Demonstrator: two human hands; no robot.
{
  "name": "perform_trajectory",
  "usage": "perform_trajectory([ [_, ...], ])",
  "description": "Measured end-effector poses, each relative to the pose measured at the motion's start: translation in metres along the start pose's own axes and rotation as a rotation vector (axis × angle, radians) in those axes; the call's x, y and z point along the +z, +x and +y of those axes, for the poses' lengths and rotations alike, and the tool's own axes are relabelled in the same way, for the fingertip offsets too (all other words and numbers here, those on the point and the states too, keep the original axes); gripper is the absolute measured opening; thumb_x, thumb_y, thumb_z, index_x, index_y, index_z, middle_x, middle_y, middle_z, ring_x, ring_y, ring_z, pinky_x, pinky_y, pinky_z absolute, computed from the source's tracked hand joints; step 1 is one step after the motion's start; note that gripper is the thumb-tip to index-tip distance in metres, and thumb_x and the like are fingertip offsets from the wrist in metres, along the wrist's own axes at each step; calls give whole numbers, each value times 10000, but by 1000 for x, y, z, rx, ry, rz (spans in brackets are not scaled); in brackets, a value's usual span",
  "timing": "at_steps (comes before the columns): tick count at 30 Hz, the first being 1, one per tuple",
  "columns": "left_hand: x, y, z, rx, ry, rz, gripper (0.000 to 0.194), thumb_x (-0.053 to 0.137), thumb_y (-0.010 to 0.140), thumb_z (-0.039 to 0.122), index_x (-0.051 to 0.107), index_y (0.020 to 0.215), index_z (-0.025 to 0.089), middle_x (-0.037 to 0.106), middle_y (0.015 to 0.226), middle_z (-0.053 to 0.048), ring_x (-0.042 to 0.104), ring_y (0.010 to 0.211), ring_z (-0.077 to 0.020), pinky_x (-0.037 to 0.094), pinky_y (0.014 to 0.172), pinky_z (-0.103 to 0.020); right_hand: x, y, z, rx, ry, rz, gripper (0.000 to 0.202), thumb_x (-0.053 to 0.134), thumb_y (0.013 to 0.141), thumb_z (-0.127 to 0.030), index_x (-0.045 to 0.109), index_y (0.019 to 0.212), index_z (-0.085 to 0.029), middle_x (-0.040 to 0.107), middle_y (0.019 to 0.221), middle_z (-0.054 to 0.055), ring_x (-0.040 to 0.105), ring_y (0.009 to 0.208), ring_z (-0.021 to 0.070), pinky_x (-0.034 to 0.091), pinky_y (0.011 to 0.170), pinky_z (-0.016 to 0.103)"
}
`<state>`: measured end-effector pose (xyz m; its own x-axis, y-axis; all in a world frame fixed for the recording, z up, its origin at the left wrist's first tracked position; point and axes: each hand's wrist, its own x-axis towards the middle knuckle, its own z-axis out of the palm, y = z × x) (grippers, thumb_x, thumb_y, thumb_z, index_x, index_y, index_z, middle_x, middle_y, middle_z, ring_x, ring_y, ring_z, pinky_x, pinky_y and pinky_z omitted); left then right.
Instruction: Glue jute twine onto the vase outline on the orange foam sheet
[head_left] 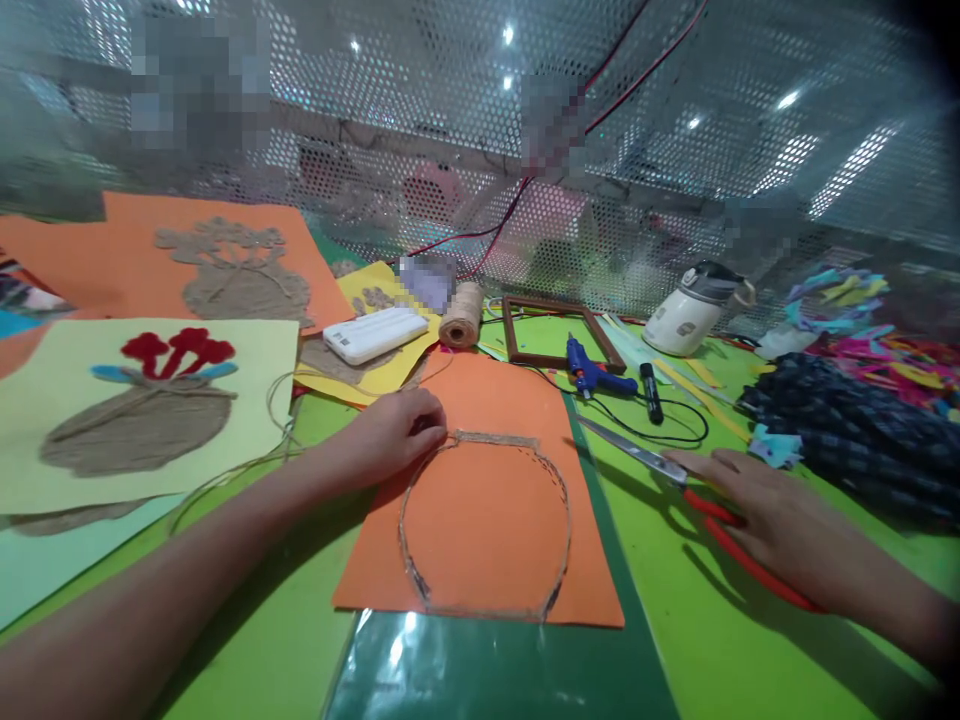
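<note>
An orange sheet (pixel 487 530) lies in front of me, bearing a pot-shaped outline of jute twine (pixel 568 510) with a short band of twine across its neck. At the upper left corner of that neck my left hand (pixel 409 430) is closed, thumb and fingers pinched on the twine. My right hand (pixel 772 510), to the right of the sheet, grips scissors with red handles (pixel 724 530). Their blades point left toward the sheet and look closed.
Beyond the sheet are a twine spool (pixel 463 315), a white power bank (pixel 375 335), a brown frame (pixel 517 345), a blue glue gun (pixel 592 372) and a black marker (pixel 651 393). Finished twine-pot pictures (pixel 262 440) lie left. A bottle (pixel 686 315) and dark checked cloth (pixel 847 430) are right.
</note>
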<state>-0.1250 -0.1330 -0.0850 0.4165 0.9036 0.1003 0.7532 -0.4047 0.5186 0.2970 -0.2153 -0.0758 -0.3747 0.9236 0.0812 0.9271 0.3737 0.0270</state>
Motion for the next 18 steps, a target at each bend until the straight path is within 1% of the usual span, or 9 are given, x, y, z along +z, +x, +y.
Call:
perform_trajectory([
  [2, 1, 0, -2, -6, -17, -11, 198, 522, 829, 341, 646, 802, 188, 679, 806, -46, 604, 723, -192, 425, 657, -298, -4, 11, -20, -114, 9, 24, 555, 503, 850, -170, 476, 1398, -254, 622, 1018, 118, 620, 854, 256, 508, 705, 368],
  [5, 2, 0, -3, -19, -51, -20, 208, 518, 838, 349, 640, 792, 186, 675, 800, -44, 602, 722, -189, 429, 665, -298, -4, 42, -49, -236, -37, 12, 611, 522, 797, -84, 472, 1383, -250, 569, 971, 102, 555, 789, 228, 421, 624, 315],
  [8, 2, 1, -2, -34, -67, -4, 210, 522, 834, 353, 643, 795, 186, 674, 806, -45, 601, 735, -193, 433, 679, -303, -2, 71, -66, -315, -41, -13, 531, 574, 805, -121, 515, 1318, -244, 534, 916, 81, 501, 775, 218, 332, 600, 293],
  [11, 1, 2, 0, -40, -71, -10, 211, 520, 834, 350, 648, 795, 187, 675, 812, -46, 601, 741, -194, 433, 685, -305, 1, 85, -71, -342, -3, -35, 420, 588, 833, -151, 549, 1240, -249, 521, 908, 68, 467, 765, 198, 285, 607, 283],
  [15, 1, 2, -1, -38, -77, -27, 213, 515, 844, 347, 647, 796, 187, 675, 806, -42, 601, 738, -189, 431, 678, -299, 3, 87, -70, -353, 4, -38, 388, 569, 843, -114, 545, 1205, -251, 509, 898, 58, 430, 733, 175, 243, 605, 273],
  [18, 2, 2, -3, -51, -93, -34, 204, 519, 845, 344, 648, 804, 192, 680, 801, -33, 599, 725, -182, 426, 660, -290, 4, 87, -71, -365, -28, -20, 286, 553, 881, -154, 562, 1153, -243, 493, 862, 54, 401, 704, 170, 211, 594, 275],
])
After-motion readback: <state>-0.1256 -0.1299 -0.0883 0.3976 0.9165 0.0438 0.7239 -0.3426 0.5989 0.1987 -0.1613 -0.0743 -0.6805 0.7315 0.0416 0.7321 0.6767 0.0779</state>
